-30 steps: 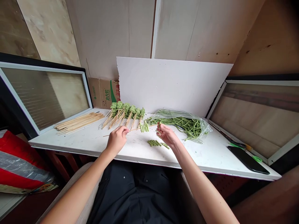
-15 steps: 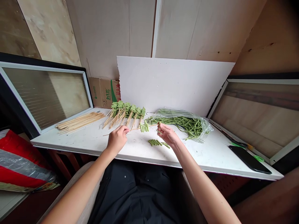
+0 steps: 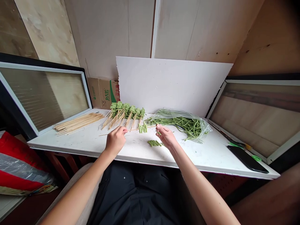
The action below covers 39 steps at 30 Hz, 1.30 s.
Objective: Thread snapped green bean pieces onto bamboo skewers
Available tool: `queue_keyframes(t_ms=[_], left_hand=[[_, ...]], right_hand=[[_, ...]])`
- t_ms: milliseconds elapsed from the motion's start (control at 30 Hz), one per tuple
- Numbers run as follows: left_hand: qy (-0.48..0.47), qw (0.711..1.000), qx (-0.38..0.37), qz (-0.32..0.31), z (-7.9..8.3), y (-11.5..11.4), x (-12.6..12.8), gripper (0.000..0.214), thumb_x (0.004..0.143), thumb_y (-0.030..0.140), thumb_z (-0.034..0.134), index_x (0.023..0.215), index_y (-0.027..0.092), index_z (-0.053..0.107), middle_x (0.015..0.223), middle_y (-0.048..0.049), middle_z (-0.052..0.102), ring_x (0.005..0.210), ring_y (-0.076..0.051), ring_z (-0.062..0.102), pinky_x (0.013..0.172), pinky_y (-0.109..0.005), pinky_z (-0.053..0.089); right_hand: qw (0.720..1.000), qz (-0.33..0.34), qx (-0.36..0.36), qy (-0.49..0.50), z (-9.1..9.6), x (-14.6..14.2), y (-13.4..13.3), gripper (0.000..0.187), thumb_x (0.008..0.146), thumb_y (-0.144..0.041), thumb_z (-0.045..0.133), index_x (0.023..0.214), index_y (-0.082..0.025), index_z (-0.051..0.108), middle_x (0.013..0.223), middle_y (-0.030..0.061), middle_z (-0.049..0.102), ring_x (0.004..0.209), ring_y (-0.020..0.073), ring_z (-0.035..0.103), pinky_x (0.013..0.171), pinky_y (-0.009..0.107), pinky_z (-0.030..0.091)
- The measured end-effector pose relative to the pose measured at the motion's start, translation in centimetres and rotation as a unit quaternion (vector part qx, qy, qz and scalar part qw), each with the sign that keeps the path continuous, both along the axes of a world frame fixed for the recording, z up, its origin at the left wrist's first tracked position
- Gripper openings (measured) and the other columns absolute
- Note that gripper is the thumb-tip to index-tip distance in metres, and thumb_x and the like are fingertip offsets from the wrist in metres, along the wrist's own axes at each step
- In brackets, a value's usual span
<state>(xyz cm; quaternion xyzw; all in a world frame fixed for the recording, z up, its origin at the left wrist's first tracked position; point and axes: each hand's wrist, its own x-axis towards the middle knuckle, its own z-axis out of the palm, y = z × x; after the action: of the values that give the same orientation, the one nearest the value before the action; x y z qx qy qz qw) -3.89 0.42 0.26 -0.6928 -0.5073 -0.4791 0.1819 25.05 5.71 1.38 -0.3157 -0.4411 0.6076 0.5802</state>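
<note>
Now two hands (image 3: pixel 115 140) (image 3: pixel 166 136), left pinching one skewer (image 3: pixel 134 129) (four bean pieces (image 3: pixel 142 128)), right clasping more

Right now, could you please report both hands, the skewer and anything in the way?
Left hand: grip on skewer. Right hand: at skewer's end, holding bean bits. Bean pieces threaded between hands. No obstruction evident; loose pieces lie nearer the body.

Food-prep corner — bean skewers (image 3: pixel 127 109)
</note>
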Motion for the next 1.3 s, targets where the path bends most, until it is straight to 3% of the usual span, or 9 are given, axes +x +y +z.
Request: queue_keyframes(t_ms=[133, 467, 867, 1300], left_hand=[[0.004, 1.0, -0.006, -0.005, 0.2, -0.2, 0.1, 0.028, 0.086, 0.001, 0.05, 0.09, 0.021, 0.069, 0.089, -0.0038, 0.08, 0.084, -0.022, 0.076, 0.071, -0.029, 0.054], [-0.049, 0.998, -0.024, -0.022, -0.2, 0.4, -0.2, 0.024, 0.089, 0.005, 0.051, 0.091, 0.022, 0.068, 0.09, -0.0047, 0.08, 0.086, -0.022, 0.077, 0.074, -0.029, 0.057], [-0.038, 0.996, -0.011, -0.084, -0.1, -0.6, 1.4, 0.031, 0.089, 0.0, 0.045, 0.093, 0.021, 0.067, 0.09, -0.0061, 0.078, 0.087, -0.021, 0.078, 0.076, -0.028, 0.06], [-0.061, 0.995, -0.04, -0.073, -0.1, -0.5, 1.3, 0.029, 0.088, 0.001, 0.047, 0.089, 0.022, 0.068, 0.088, -0.005, 0.079, 0.085, -0.021, 0.077, 0.076, -0.029, 0.062]], right_hand=[[1.0, 0.0, 0.008, -0.002, 0.0, -0.5, -0.3, 0.037, 0.063, -0.049, 0.1, 0.081, -0.023, 0.081, 0.086, 0.0028, 0.066, 0.077, 0.0144, 0.052, 0.066, 0.028, 0.043], [0.996, -0.055, 0.052, -0.041, 1.2, -0.6, -0.9, 0.038, 0.069, -0.052, 0.094, 0.095, -0.026, 0.084, 0.096, 0.0056, 0.074, 0.086, 0.0194, 0.06, 0.065, 0.031, 0.042], [0.988, -0.137, 0.073, 0.002, 0.5, -1.4, -0.8, 0.04, 0.067, -0.058, 0.093, 0.086, -0.026, 0.079, 0.097, 0.0064, 0.073, 0.092, 0.0221, 0.063, 0.064, 0.033, 0.044], [0.983, -0.164, 0.077, -0.03, -0.7, -2.8, -1.2, 0.037, 0.075, -0.058, 0.087, 0.086, -0.024, 0.078, 0.095, 0.0075, 0.072, 0.087, 0.0226, 0.062, 0.067, 0.034, 0.044]])
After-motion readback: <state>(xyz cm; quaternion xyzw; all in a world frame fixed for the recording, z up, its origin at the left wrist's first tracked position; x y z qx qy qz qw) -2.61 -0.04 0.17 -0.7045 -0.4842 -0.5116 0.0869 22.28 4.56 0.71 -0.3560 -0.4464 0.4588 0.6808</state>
